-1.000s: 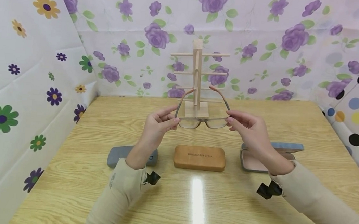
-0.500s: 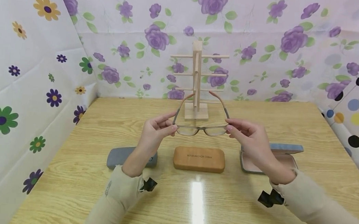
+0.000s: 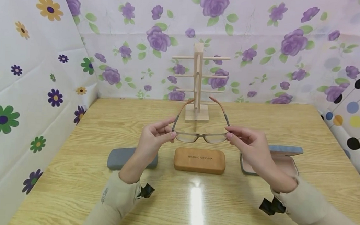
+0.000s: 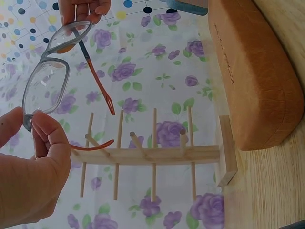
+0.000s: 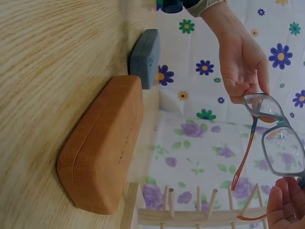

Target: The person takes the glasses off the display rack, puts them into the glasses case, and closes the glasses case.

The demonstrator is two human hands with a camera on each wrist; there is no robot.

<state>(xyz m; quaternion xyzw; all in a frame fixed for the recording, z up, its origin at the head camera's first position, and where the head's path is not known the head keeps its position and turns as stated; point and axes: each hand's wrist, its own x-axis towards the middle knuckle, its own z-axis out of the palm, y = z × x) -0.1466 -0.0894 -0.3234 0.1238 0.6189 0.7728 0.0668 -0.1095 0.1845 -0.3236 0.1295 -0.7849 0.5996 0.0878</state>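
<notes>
A pair of eyeglasses (image 3: 199, 136) with a grey frame and orange temple tips is held up in front of the wooden stand, its temples unfolded and pointing toward the stand. My left hand (image 3: 153, 143) pinches the left end of the frame between thumb and fingers. The right end is gripped the same way by my right hand (image 3: 252, 148). Below the glasses, a brown glasses case (image 3: 199, 160) lies closed on the table. In the left wrist view the lenses (image 4: 46, 86) and both temples show.
Behind the glasses stands a wooden display rack (image 3: 197, 79) with several crossbars. A closed grey case (image 3: 119, 158) lies by my left forearm. Under my right wrist is an open blue-grey case (image 3: 288, 164) with a pale lining. Flowered sheets hang behind the wooden table (image 3: 79, 182).
Both hands have lowered the eyeglasses and drawn them slightly nearer, away from the rack and closer to the brown case. The grip on both ends stays the same.
</notes>
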